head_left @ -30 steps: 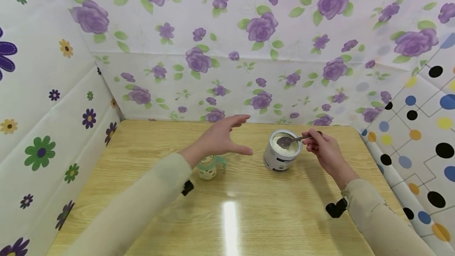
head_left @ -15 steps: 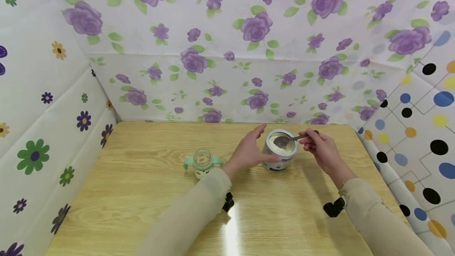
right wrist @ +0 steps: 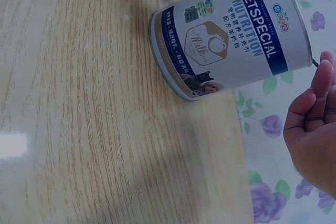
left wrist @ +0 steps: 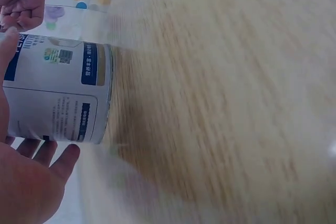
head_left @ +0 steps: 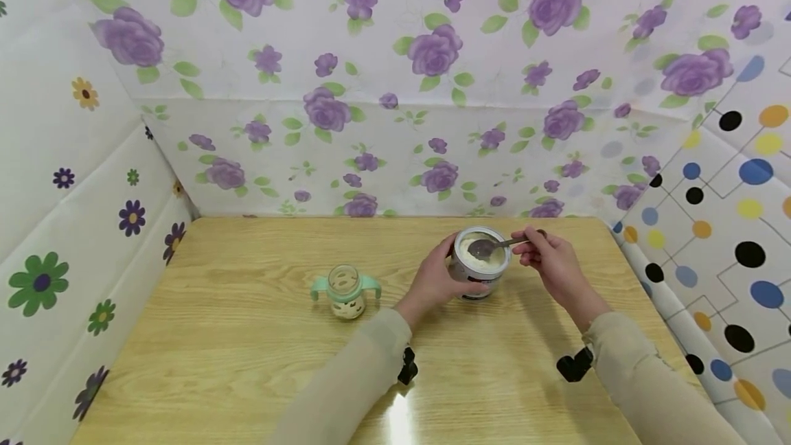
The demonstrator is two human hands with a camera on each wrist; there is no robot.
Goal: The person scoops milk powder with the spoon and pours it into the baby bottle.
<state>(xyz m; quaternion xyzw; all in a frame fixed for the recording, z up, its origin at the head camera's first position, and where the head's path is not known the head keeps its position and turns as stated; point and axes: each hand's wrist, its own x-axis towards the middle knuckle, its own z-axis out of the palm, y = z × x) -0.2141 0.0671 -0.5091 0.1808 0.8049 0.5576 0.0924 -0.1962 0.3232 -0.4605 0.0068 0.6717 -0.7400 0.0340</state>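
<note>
Right of frame centre, my left grip (head_left: pixel 435 281) is curled around the goat-milk powder can (right wrist: pixel 231 38). My right grip (head_left: pixel 553 263) pinches the spoon (head_left: pixel 485 248).

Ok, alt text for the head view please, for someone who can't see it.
The left hand grips an open can of pale powder while the right hand holds a spoon, its bowl seen against the powder. To their left, a jar with two green handles stands on the table.
</note>
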